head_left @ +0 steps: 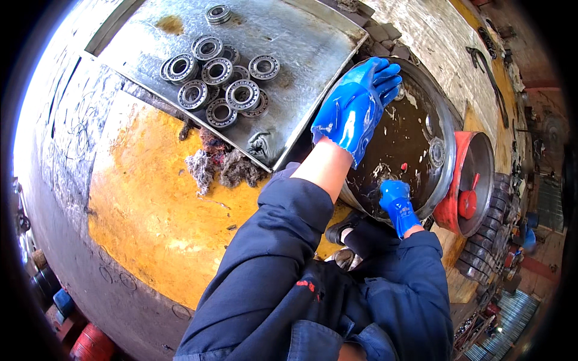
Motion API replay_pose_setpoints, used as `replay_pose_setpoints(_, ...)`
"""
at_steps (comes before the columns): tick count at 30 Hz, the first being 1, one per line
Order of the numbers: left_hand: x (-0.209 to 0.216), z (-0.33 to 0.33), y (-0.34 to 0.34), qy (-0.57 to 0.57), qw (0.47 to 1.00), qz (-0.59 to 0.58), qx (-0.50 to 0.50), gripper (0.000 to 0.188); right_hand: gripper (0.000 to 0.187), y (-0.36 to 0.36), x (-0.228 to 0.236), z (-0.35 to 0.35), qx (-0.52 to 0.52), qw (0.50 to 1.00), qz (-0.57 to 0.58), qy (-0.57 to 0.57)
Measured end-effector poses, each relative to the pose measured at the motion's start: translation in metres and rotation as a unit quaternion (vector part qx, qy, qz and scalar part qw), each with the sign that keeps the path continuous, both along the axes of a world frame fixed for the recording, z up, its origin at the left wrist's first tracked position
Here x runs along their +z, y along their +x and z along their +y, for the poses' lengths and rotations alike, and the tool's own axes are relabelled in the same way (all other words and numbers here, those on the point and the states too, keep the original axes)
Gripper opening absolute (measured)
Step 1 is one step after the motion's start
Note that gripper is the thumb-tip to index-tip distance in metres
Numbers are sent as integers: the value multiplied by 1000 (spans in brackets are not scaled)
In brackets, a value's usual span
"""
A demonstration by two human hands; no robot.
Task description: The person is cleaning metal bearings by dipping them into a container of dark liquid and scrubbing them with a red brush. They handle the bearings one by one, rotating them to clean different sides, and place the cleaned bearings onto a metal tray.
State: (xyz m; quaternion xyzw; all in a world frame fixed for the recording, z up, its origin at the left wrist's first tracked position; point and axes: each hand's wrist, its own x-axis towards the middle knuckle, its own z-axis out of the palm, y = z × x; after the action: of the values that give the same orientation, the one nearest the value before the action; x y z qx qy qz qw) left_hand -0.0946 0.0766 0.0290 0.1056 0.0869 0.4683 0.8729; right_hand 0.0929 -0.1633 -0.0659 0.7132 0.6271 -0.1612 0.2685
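My left hand (352,111), in a shiny blue rubber glove, is raised over the left rim of a round metal drum (448,171) of dark brown liquid. Its fingers are stretched out and hold nothing visible. Lower down, my right hand (397,204), in a matching glove, reaches to the liquid near the drum's near side. Those fingers look curled, and what they hold, if anything, is hidden. Pale streaks float around them. A ring-shaped bearing (436,152) shows at the drum's right side. Left of the drum, several steel bearings (217,71) lie grouped on a metal tray (289,78).
Grey waste fibre (238,170) lies by the tray's near edge, on a yellow-painted floor (150,222). A red basin (457,192) with a red-handled tool (468,201) stands against the drum's right. Beyond it are stacked dark rings (486,234). A crumpled dark cloth (259,146) sits in the tray's corner.
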Motion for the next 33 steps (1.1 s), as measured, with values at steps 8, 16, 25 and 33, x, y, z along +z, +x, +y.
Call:
replay_pose_setpoints(8,12,-1,-6,20,999,31,24,44,40,39,-20,-42,-289,915,250,126)
replay_pose_setpoints(16,11,3,3,9,998,57,-4,52,29,15,1,10,36,996,5,-83)
replay_pose_setpoints(25,1,5,0,18,999,44,-2,55,38,29,-21,-18,-384,907,142,94)
replay_pose_setpoints(33,0,4,-4,20,999,48,10,55,41,6,15,18,-19,996,18,-88)
